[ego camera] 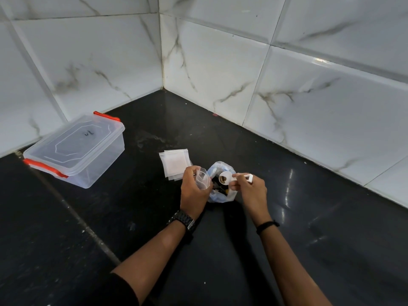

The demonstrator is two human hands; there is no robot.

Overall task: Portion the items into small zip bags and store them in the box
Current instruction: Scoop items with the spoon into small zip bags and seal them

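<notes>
Early stage, as far as I can judge: first portion in progress, nothing stored yet

Counter [220, 250]: black, glossy, set in a tiled corner; work happens mid-counter, near centre

Box [75, 151]: clear plastic, red latches, lid on, far left by the wall, well apart from the hands. Looks empty through the walls, though can't be sure. Lid has to come off before any bag goes in

Source bag [220, 184]: crumpled white/blue plastic, open-topped, dark items inside, sitting between the two hands

Spare zip bags [175, 163]: small flat stack lying just beyond the left hand, unfilled, so plenty of portions left

Left hand [193, 188]: fingers curled round one small zip bag [204, 178], holding it with the mouth open toward the scoop; looks empty

Right hand [250, 188]: pinches the handle of a white scoop [225, 178], bowl holding a little dark stuff, raised above the source bag just right of the zip bag mouth

Left to do: tip in, seal, repeat, open box, load, close

Obstacles: none between hands and box; small bag mouth is the spill risk
</notes>
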